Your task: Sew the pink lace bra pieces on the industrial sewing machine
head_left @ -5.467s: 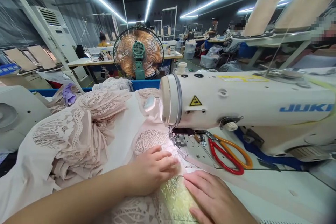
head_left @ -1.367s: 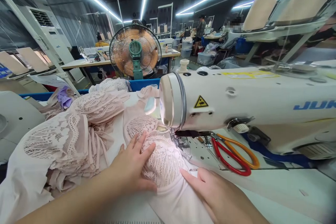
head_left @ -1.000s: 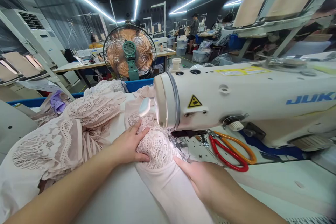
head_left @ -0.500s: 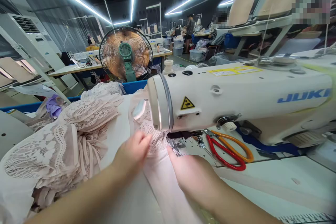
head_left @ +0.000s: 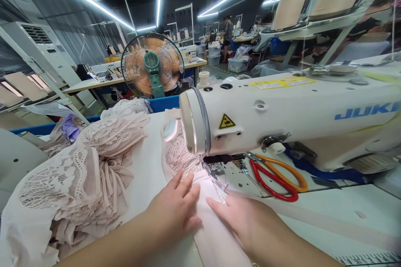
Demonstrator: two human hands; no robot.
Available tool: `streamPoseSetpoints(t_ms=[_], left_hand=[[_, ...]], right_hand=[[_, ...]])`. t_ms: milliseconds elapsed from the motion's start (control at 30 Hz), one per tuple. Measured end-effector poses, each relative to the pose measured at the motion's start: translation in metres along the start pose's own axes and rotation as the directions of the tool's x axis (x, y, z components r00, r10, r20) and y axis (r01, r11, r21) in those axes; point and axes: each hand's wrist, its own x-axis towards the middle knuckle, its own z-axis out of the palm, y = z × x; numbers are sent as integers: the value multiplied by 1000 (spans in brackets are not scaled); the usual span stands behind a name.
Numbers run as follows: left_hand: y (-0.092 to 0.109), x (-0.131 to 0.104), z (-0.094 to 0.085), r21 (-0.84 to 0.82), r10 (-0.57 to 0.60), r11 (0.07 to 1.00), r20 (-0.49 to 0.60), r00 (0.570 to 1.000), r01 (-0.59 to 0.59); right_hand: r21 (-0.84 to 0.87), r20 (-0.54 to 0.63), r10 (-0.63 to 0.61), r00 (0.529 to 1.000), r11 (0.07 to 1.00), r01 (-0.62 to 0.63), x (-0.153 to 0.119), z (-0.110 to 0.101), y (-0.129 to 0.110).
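A pale pink garment piece point(head_left: 208, 192) with a lace section lies under the head of a white sewing machine point(head_left: 232, 121). My left hand point(head_left: 175, 204) rests on it in front of the needle area, fingers spread and flat. My right hand point(head_left: 244, 221) is at the piece's right edge, thumb on top and the other fingers curled and partly hidden; it appears to grip that edge. Near its fingertips, the metal presser foot area point(head_left: 214, 171) shows in part. A narrow pale band point(head_left: 316, 219) runs off to the right from beside my right hand.
Lace pieces point(head_left: 90, 175) lie piled on the left. Scissors with red and orange handles point(head_left: 275, 179) lie below the machine arm. Behind the table stands a large fan point(head_left: 152, 64). A ruler strip point(head_left: 369, 258) marks the front right. A person point(head_left: 227, 33) stands far back.
My left hand has moved down and right from the lace and spread flat. My right hand has drawn back from the presser foot, lower and to the right. The camera view has shifted slightly.
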Motion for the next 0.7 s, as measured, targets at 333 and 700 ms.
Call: streamPoseSetpoints(t_ms=[333,700], left_hand=[[4,1,0,-48,26,999,16,1000,-25],[-3,12,-1,-48,-37,998,-4,999,37]], right_hand=[[-105,169,55,984,994,-37,-19,2,6],[-65,195,60,979,997,-48,-18,-6,4]])
